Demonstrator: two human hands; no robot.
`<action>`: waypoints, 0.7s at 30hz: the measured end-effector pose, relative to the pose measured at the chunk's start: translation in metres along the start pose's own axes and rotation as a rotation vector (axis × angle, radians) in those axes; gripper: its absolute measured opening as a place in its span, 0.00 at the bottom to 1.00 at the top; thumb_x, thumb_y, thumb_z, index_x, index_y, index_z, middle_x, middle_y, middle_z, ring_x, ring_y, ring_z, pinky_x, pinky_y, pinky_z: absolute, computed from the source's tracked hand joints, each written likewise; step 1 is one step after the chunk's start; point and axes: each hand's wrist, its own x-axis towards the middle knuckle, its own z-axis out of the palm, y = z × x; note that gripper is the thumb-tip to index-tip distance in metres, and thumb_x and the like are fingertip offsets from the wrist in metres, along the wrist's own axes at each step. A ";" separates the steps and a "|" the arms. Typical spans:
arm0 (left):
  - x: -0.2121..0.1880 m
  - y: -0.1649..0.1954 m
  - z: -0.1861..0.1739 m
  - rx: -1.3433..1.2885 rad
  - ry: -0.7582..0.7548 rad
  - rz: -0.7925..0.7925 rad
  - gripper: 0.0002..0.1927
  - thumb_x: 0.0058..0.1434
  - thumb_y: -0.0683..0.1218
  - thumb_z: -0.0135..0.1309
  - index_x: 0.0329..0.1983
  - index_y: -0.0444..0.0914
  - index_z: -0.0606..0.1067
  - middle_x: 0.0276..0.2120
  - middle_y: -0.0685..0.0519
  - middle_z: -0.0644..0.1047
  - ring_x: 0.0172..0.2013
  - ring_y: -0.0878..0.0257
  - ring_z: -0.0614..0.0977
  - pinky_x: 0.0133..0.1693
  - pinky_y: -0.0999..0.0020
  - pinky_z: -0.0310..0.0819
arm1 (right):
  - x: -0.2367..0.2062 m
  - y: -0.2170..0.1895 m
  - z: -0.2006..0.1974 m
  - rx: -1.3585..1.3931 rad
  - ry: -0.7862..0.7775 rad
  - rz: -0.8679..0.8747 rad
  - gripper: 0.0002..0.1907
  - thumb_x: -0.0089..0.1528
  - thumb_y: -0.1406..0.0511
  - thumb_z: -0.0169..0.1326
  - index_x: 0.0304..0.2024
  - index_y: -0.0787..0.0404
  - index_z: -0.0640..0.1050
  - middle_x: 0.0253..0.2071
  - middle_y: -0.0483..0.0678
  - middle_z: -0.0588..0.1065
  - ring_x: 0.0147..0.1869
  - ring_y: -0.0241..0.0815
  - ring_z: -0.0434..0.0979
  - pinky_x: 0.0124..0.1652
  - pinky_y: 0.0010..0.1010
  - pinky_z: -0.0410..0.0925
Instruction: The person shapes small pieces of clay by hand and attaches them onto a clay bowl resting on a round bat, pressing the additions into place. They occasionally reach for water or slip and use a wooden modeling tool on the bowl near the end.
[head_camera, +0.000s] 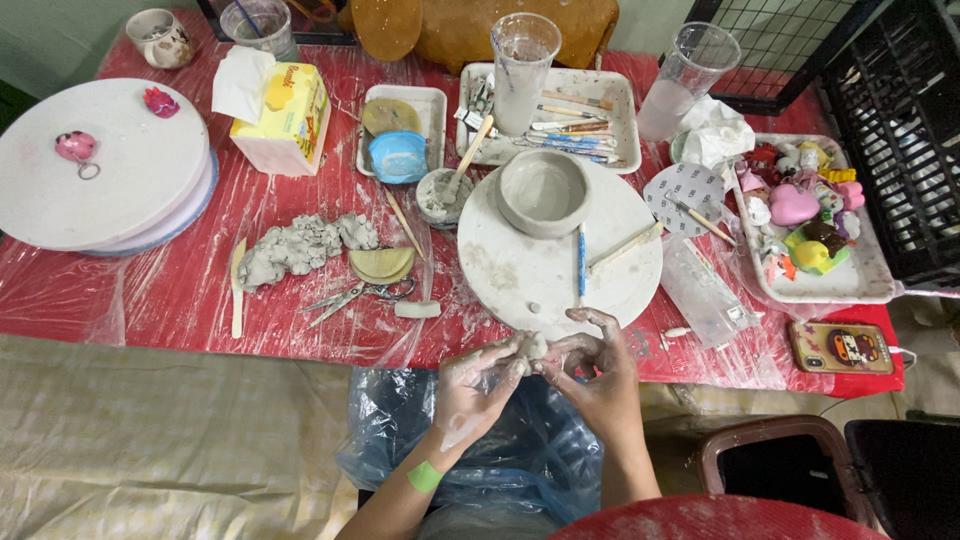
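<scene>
- Blue plastic sheet (520, 450) covers our lap
- Our left hand (478, 385) and right hand (598, 372) pinch one small clay lump (532, 347) between them
- Clay bowl (543, 190) sits on the round board (520, 270)

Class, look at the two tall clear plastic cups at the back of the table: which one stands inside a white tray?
The left cup: it stands in the white tool tray. The right cup leans outside it, on the red table cover.
</scene>
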 end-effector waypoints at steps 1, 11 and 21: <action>0.001 0.003 0.000 0.115 0.002 0.058 0.16 0.63 0.38 0.61 0.53 0.26 0.78 0.47 0.42 0.84 0.46 0.61 0.87 0.48 0.70 0.82 | 0.000 0.001 -0.001 0.020 -0.002 0.017 0.36 0.52 0.77 0.67 0.60 0.61 0.68 0.33 0.45 0.80 0.30 0.26 0.69 0.30 0.17 0.62; 0.002 -0.006 0.002 -0.222 -0.052 -0.047 0.21 0.61 0.37 0.61 0.57 0.26 0.74 0.53 0.42 0.81 0.49 0.60 0.85 0.51 0.68 0.82 | 0.003 0.002 -0.002 0.155 -0.038 0.022 0.34 0.53 0.78 0.66 0.59 0.62 0.68 0.34 0.46 0.80 0.35 0.28 0.76 0.35 0.19 0.68; 0.002 -0.014 0.000 -0.295 -0.054 -0.165 0.23 0.61 0.37 0.62 0.59 0.25 0.73 0.50 0.44 0.82 0.48 0.63 0.84 0.52 0.68 0.80 | -0.006 -0.006 -0.002 -0.064 -0.019 0.074 0.29 0.55 0.76 0.66 0.57 0.61 0.72 0.33 0.44 0.80 0.34 0.30 0.73 0.34 0.21 0.65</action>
